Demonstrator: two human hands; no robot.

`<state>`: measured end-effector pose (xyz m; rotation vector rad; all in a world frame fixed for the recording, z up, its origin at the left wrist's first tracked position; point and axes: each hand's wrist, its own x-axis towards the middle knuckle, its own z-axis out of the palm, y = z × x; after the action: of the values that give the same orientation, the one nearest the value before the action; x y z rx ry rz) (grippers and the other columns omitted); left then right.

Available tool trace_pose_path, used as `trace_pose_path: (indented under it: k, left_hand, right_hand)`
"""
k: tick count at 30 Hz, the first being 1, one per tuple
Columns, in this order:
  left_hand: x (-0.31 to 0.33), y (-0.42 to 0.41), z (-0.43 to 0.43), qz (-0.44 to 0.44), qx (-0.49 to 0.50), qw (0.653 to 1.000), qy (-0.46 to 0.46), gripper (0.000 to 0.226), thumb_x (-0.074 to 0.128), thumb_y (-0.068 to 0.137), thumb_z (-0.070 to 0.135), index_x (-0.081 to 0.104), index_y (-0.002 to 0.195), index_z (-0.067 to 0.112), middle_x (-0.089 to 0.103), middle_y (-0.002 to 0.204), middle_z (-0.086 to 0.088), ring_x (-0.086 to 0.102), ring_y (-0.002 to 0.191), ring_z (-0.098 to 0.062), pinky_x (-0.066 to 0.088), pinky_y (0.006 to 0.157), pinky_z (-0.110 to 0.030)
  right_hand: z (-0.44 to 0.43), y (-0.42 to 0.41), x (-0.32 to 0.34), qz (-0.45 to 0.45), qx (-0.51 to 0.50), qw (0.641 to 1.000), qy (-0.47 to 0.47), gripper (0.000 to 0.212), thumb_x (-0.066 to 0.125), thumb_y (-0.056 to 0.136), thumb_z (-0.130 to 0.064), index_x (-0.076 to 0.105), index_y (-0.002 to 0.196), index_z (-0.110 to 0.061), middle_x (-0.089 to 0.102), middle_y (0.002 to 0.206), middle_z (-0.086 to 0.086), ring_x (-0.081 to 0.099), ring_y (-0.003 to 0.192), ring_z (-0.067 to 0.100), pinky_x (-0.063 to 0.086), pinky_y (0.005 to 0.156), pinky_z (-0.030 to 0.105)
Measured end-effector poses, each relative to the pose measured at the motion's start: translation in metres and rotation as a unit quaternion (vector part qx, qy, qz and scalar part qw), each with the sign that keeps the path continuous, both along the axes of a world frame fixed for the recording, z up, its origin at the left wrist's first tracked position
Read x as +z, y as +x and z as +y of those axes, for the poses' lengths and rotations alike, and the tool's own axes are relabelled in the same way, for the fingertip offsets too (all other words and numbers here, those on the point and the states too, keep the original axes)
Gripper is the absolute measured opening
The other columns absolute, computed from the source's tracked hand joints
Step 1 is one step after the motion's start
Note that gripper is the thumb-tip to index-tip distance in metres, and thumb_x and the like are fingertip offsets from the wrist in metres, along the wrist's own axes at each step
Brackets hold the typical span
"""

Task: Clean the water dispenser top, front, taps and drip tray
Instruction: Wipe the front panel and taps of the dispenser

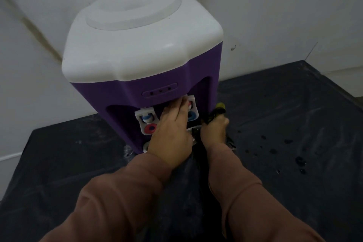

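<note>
A small water dispenser (pixel 137 49) with a white top and purple body stands on a dark sheet. Its front recess holds a left tap (pixel 146 122) with a red ring and a right tap (pixel 191 113) with a blue ring. My left hand (pixel 172 133) lies flat against the front between the taps, fingers reaching up to the right tap's white bracket, and covers most of the drip tray (pixel 146 146). My right hand (pixel 215 131) is shut on a dark cloth with yellow-green marks (pixel 218 112) at the dispenser's lower right corner.
A black plastic sheet (pixel 284 124) covers the table, with water drops (pixel 298 161) on it to the right. Stained white walls (pixel 275 15) stand close behind and left of the dispenser. A dark strip (pixel 202 163) of cloth hangs down between my forearms.
</note>
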<state>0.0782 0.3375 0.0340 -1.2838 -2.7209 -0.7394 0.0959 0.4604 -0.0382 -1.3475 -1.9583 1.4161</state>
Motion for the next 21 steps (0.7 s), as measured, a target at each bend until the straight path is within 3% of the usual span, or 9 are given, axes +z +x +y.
trace_pose_path:
  k: [4, 7, 10, 12, 14, 17, 21]
  left_hand:
    - [0.001, -0.002, -0.003, 0.022, -0.004, 0.999, -0.023, 0.085, 0.055, 0.076, 0.01, 0.012, 0.149, 0.015, 0.01, 0.157, -0.001, 0.016, 0.142, -0.023, 0.015, 0.118, -0.034]
    - [0.001, -0.004, -0.006, 0.047, -0.002, 0.998, -0.029, 0.085, 0.054, 0.076, 0.013, 0.013, 0.149, 0.017, 0.013, 0.157, 0.001, 0.016, 0.141, -0.023, 0.012, 0.118, -0.035]
    - [0.004, -0.004, -0.009, 0.041, -0.015, 0.999, -0.015, 0.08, 0.054, 0.08, 0.016, 0.013, 0.149, 0.018, 0.013, 0.157, 0.002, 0.009, 0.143, -0.021, 0.003, 0.118, -0.031]
    - [0.006, -0.003, -0.013, 0.014, -0.016, 1.0, 0.008, 0.076, 0.054, 0.083, 0.016, 0.016, 0.149, 0.019, 0.016, 0.156, 0.002, 0.01, 0.142, -0.02, 0.002, 0.116, -0.027]
    - [0.008, 0.0, -0.02, 0.0, -0.018, 0.999, 0.042, 0.071, 0.055, 0.083, 0.014, 0.023, 0.147, 0.018, 0.026, 0.152, 0.0, 0.02, 0.139, -0.021, 0.011, 0.117, -0.03]
    - [0.014, 0.007, -0.035, -0.012, -0.01, 0.995, 0.101, 0.065, 0.052, 0.082, 0.014, 0.033, 0.143, 0.015, 0.039, 0.142, -0.003, 0.029, 0.129, -0.014, 0.021, 0.109, -0.028]
    - [0.02, 0.011, -0.054, 0.02, 0.04, 0.983, 0.18, 0.06, 0.047, 0.076, 0.017, 0.045, 0.136, 0.013, 0.049, 0.13, -0.006, 0.034, 0.116, -0.011, 0.027, 0.102, -0.026]
  right_hand:
    - [0.005, 0.002, 0.011, -0.044, 0.026, 0.998, -0.038, 0.045, 0.06, 0.086, -0.015, 0.04, 0.123, -0.001, 0.038, 0.123, 0.017, 0.052, 0.096, 0.029, 0.043, 0.08, 0.032]
    - [0.0, 0.007, 0.039, 0.016, 0.029, 0.999, -0.007, 0.036, 0.055, 0.086, -0.011, 0.043, 0.118, -0.001, 0.035, 0.114, 0.012, 0.05, 0.094, 0.027, 0.045, 0.081, 0.03]
    - [-0.008, 0.015, 0.073, 0.094, 0.045, 0.993, 0.059, 0.022, 0.052, 0.086, -0.009, 0.043, 0.105, -0.008, 0.03, 0.106, 0.003, 0.043, 0.081, 0.014, 0.039, 0.077, 0.023]
    - [-0.014, 0.02, 0.093, 0.135, 0.045, 0.985, 0.102, 0.024, 0.053, 0.084, -0.009, 0.043, 0.106, -0.011, 0.033, 0.106, 0.002, 0.04, 0.073, 0.004, 0.038, 0.074, 0.021]
    - [-0.022, 0.025, 0.109, 0.191, 0.032, 0.976, 0.098, 0.037, 0.056, 0.081, -0.008, 0.043, 0.116, -0.012, 0.04, 0.107, 0.001, 0.045, 0.077, 0.001, 0.039, 0.071, 0.021]
    - [-0.035, 0.03, 0.126, 0.306, 0.018, 0.951, -0.041, 0.041, 0.062, 0.079, -0.008, 0.042, 0.114, -0.018, 0.054, 0.102, 0.0, 0.057, 0.086, 0.01, 0.049, 0.069, 0.021]
    - [-0.051, 0.024, 0.126, 0.35, 0.006, 0.902, -0.251, 0.019, 0.06, 0.079, -0.005, 0.055, 0.095, -0.014, 0.063, 0.097, 0.014, 0.064, 0.088, 0.029, 0.056, 0.077, 0.046]
